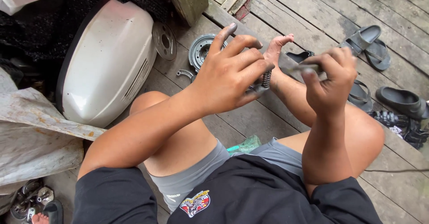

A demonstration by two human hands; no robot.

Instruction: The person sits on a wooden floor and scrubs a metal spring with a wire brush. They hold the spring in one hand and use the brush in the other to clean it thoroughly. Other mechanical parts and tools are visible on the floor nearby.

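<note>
Coil spring (266, 79), small, metal: held upright in closed left hand (228, 74), above knees. Right hand (328, 79): grip closed on thin grey tool (300, 67), tip pointing toward spring. Wooden plank floor (313, 9) below; round metal drum (199, 50), white tank (105, 61), grey sandals (368, 43) nearby.

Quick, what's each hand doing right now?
Left hand: closed, pinching a small coiled metal spring.
Right hand: closed around a slim grey metal tool.

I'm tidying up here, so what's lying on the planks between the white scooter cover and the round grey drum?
In the head view, a flat round metal disc lies between the white scooter cover and the round grey drum, with a small curved metal piece just below.
</note>
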